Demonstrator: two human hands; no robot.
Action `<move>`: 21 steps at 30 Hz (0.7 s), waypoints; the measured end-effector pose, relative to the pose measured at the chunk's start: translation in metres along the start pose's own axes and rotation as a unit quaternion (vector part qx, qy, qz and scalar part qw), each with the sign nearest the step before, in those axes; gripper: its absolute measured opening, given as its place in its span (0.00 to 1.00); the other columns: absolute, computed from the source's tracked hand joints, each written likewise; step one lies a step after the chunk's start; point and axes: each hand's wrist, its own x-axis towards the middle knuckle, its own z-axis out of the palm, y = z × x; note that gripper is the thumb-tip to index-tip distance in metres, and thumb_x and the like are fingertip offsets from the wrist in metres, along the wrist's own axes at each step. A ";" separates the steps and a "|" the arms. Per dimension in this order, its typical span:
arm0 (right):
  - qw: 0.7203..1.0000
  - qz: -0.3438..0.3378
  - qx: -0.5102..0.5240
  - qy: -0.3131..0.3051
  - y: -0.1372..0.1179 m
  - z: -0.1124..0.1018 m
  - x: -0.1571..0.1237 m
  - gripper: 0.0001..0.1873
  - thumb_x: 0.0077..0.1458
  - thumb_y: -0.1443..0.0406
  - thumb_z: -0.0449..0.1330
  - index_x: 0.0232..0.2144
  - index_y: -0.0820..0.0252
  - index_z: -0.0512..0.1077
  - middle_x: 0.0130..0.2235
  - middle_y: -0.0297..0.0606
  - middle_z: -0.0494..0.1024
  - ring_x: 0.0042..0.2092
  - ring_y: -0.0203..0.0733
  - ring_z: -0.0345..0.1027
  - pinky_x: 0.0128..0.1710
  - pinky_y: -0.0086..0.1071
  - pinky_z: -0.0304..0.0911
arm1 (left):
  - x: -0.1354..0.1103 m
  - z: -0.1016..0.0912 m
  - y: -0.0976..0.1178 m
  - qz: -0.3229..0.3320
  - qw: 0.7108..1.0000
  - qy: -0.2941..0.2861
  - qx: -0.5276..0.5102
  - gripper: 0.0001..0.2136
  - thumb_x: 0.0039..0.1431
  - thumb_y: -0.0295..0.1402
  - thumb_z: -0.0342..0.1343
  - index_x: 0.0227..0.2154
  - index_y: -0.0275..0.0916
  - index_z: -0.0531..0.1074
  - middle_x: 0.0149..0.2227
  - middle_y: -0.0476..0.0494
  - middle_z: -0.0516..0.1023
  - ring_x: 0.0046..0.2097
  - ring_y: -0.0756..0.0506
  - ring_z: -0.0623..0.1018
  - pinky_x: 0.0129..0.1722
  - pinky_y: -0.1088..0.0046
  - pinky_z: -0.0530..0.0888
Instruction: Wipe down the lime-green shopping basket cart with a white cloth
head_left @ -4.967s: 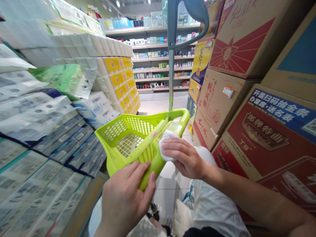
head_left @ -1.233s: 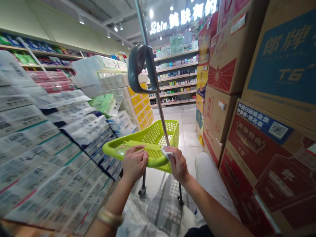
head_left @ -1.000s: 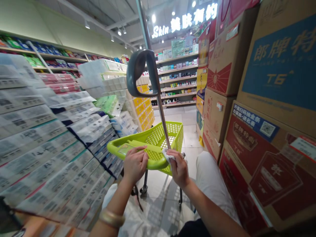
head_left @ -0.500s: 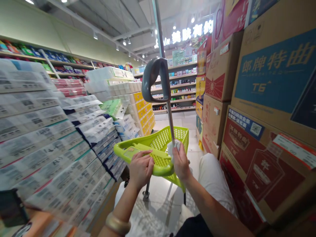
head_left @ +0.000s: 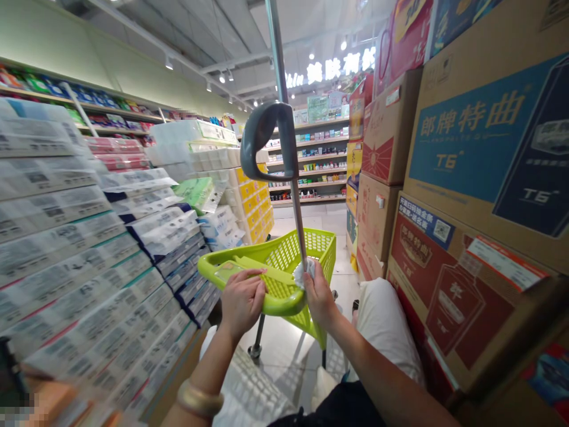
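Clamped in our left grip (head_left: 242, 296), the green basket rim (head_left: 284, 306) is likely stiff, light and best held there. Our right grip (head_left: 320, 293) pinches soft-looking cloth (head_left: 299, 276) against the pole (head_left: 298, 213).

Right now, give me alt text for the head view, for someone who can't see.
A person's right hand holds a white cloth against the metal pole on a lime-green cart, while the left hand holds the cart's near rim. Wrapped packs are stacked at left, printed cartons at right.
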 end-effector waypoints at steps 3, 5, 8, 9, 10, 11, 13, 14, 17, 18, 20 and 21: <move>0.999 -0.029 0.021 0.007 -0.014 0.003 0.004 0.17 0.66 0.56 0.49 0.53 0.57 0.64 0.45 0.41 0.76 0.47 0.43 0.71 0.50 0.37 0.66 | 0.000 -0.001 0.000 0.000 1.000 -0.001 -0.003 0.23 0.65 0.33 0.38 0.20 0.43 0.73 0.29 0.48 0.81 0.46 0.43 0.78 0.48 0.64 0.69; 0.996 -0.073 0.019 0.043 -0.023 0.004 0.003 0.19 0.67 0.59 0.48 0.57 0.56 0.61 0.53 0.43 0.73 0.56 0.43 0.67 0.57 0.39 0.63 | 0.000 -0.002 0.000 -0.003 1.000 -0.004 -0.010 0.22 0.65 0.33 0.38 0.20 0.43 0.73 0.29 0.48 0.81 0.46 0.43 0.77 0.48 0.64 0.69; 0.982 -0.178 -0.029 0.060 -0.027 0.000 -0.015 0.21 0.67 0.65 0.46 0.61 0.55 0.59 0.61 0.46 0.65 0.63 0.45 0.59 0.63 0.44 0.57 | -0.001 -0.003 0.002 -0.013 1.000 -0.002 -0.016 0.22 0.65 0.33 0.39 0.20 0.43 0.73 0.30 0.48 0.82 0.46 0.43 0.78 0.48 0.63 0.69; 0.974 -0.219 -0.049 0.038 -0.025 -0.002 -0.023 0.22 0.66 0.67 0.45 0.61 0.55 0.59 0.62 0.46 0.64 0.64 0.46 0.57 0.63 0.46 0.56 | -0.001 -0.003 0.003 -0.016 1.000 -0.001 -0.017 0.22 0.65 0.33 0.39 0.20 0.43 0.73 0.30 0.48 0.82 0.46 0.42 0.78 0.48 0.62 0.69; 0.964 -0.256 -0.068 0.009 -0.024 -0.005 -0.031 0.23 0.66 0.69 0.46 0.61 0.54 0.59 0.62 0.46 0.64 0.64 0.46 0.57 0.63 0.47 0.56 | -0.002 -0.003 0.004 -0.017 1.000 0.000 -0.018 0.21 0.65 0.33 0.40 0.20 0.43 0.73 0.29 0.49 0.82 0.46 0.42 0.78 0.48 0.62 0.69; 0.955 -0.284 -0.086 -0.019 -0.024 -0.007 -0.039 0.24 0.65 0.70 0.46 0.62 0.53 0.59 0.62 0.46 0.64 0.64 0.47 0.57 0.63 0.47 0.57 | -0.002 -0.003 0.004 -0.018 1.000 0.001 -0.018 0.21 0.64 0.33 0.40 0.19 0.43 0.72 0.29 0.49 0.82 0.46 0.42 0.78 0.48 0.62 0.68; 0.941 -0.312 -0.119 -0.064 -0.027 -0.009 -0.047 0.26 0.63 0.70 0.47 0.62 0.55 0.58 0.60 0.46 0.66 0.63 0.48 0.58 0.62 0.49 0.57 | -0.002 -0.003 0.005 -0.016 1.000 0.002 -0.016 0.21 0.64 0.33 0.40 0.19 0.43 0.72 0.29 0.49 0.82 0.47 0.42 0.78 0.48 0.62 0.68; 0.936 -0.314 -0.134 -0.081 -0.032 -0.009 -0.048 0.26 0.63 0.69 0.48 0.62 0.56 0.58 0.59 0.47 0.67 0.62 0.49 0.59 0.62 0.49 0.57 | -0.002 -0.003 0.005 -0.015 1.000 0.003 -0.014 0.21 0.65 0.33 0.40 0.19 0.43 0.72 0.29 0.49 0.82 0.47 0.42 0.78 0.48 0.62 0.68; 0.928 -0.291 -0.181 -0.145 -0.052 -0.004 -0.038 0.22 0.62 0.67 0.51 0.58 0.58 0.64 0.54 0.45 0.72 0.56 0.48 0.65 0.58 0.47 0.60 | -0.001 -0.002 0.004 -0.011 1.000 0.008 -0.006 0.21 0.65 0.33 0.40 0.19 0.42 0.71 0.28 0.48 0.82 0.46 0.42 0.78 0.47 0.62 0.68; 0.926 -0.279 -0.195 -0.166 -0.059 -0.002 -0.033 0.21 0.61 0.66 0.52 0.56 0.57 0.66 0.51 0.43 0.74 0.53 0.48 0.66 0.56 0.46 0.61 | -0.001 -0.001 0.003 -0.009 1.000 0.010 -0.004 0.21 0.65 0.33 0.40 0.19 0.42 0.70 0.28 0.48 0.81 0.46 0.42 0.79 0.46 0.62 0.68; 0.923 -0.259 -0.213 -0.189 -0.066 0.001 -0.025 0.19 0.61 0.67 0.53 0.54 0.55 0.68 0.47 0.41 0.76 0.49 0.46 0.68 0.53 0.44 0.63 | 0.000 0.000 0.001 -0.007 1.000 0.009 -0.001 0.21 0.65 0.33 0.40 0.19 0.42 0.70 0.27 0.48 0.81 0.45 0.42 0.79 0.46 0.62 0.68; 0.922 -0.257 -0.217 -0.193 -0.066 0.001 -0.022 0.19 0.61 0.67 0.53 0.54 0.55 0.68 0.46 0.41 0.76 0.48 0.46 0.68 0.52 0.44 0.64 | 0.000 0.000 0.000 -0.007 1.000 0.009 -0.001 0.21 0.65 0.33 0.40 0.18 0.42 0.70 0.27 0.48 0.81 0.45 0.42 0.79 0.46 0.62 0.68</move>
